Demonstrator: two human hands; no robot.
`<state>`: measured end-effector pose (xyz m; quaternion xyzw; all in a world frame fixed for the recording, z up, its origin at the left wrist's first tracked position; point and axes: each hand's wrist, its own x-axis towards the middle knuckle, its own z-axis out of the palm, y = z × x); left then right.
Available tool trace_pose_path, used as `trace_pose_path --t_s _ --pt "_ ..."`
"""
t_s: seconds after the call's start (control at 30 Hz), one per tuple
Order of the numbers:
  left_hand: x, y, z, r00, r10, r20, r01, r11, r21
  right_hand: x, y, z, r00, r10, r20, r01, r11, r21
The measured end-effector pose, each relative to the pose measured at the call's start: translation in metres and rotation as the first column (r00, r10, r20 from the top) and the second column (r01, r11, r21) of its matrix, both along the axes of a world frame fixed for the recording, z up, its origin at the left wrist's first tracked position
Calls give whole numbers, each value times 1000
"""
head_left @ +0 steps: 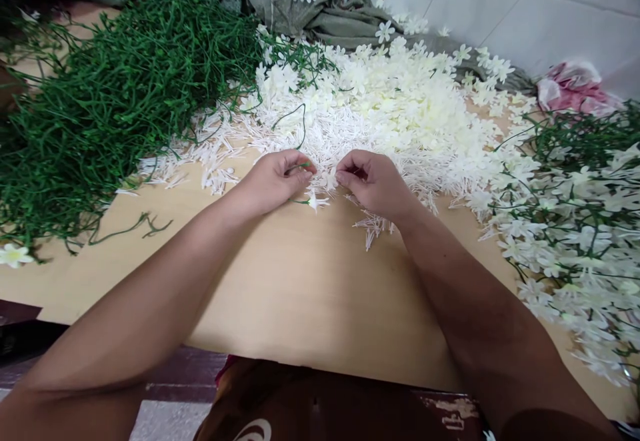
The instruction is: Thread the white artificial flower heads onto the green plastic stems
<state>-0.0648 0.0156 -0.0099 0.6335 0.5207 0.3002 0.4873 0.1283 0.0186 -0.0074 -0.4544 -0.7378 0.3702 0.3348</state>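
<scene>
My left hand (281, 180) is closed in a pinch on a thin green plastic stem (299, 126), which loops up above the fingers. A white artificial flower (316, 202) on a short green branch hangs just below that thumb. Facing it, my right hand (373, 180) is closed, thumb against forefinger, at a small white artificial flower (331, 179) between the two hands. The fingers partly cover this flower, so its join with the stem cannot be made out. Right behind both hands spreads a heap of thin white flower stamens (345, 136).
A big pile of green stems (150, 74) covers the left. Loose cream-white petals (415, 104) are heaped at the back, against grey cloth (335, 18) and a tiled wall (480, 1). Assembled flower sprays (575, 228) lie at right on the brown board (300, 281).
</scene>
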Motion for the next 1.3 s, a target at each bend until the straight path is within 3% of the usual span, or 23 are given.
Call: trace_pose_path --t_s 0.2,0.33,0.63,0.8,0.97,1.17,1.3 --pt "7 -7 10 977 -40 209 53 997 -55 -3 -2 4 970 -8 -244 -46 975 -216" --pt "11 -9 12 979 -21 202 30 999 -45 -6 -3 2 946 -8 -324 -84 959 -269" --pt "11 -12 16 984 -11 179 17 999 -33 -7 -4 2 935 0 -354 -108 952 -286" --pt "11 -10 18 990 -10 140 13 1000 -21 -12 -7 5 903 32 -428 -203 910 -360" --pt "12 -13 17 989 -61 137 59 998 12 -14 -8 1 916 9 -400 -166 918 -360" --pt "12 -14 19 982 -78 169 77 997 11 -12 -8 2 926 107 -363 -254 887 -387" --pt "10 -12 20 979 -82 188 84 996 -6 -10 -7 1 930 119 -348 -237 918 -319"
